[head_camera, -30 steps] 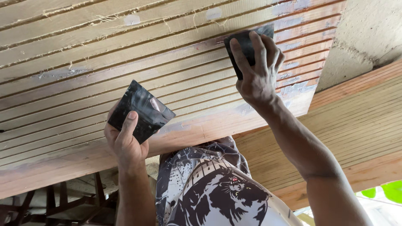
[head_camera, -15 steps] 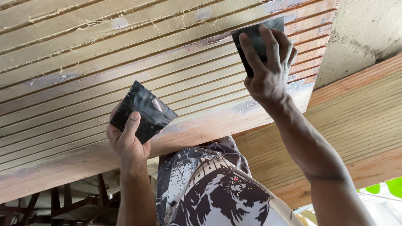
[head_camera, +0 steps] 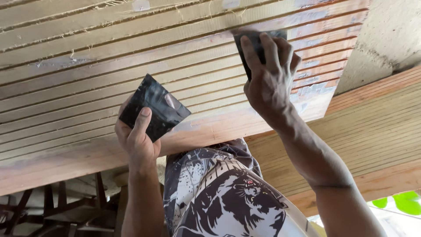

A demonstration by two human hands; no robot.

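1. Nearest the camera: printed shirt of the person, low centre, with both forearms rising past it toward the wood overhead.
2. Left hand is clenched on a black square card, thumb laid across its lower face. The card is tilted and held just below the grooved panel, not pressed to it as far as can be told. Open air to the left and below this hand.
3. Right hand is raised higher, fingers spread flat over a second black card, pressing it against the grooved wooden panel. The card's upper edge is blurred.
4. The panel's near edge is a plain reddish-brown border strip running just above the left wrist. Its right-hand end stops near the right hand, with bare concrete beyond.
5. Pale grey filler patches show on the grooves, and loose fibres hang from the upper grooves.
6. Count: two black cards, one per hand; two hands.
7. Farther right: a second ribbed wooden board, set well apart from the right forearm.
8. Farthest: dark wooden framework lower left; green leaves lower right.
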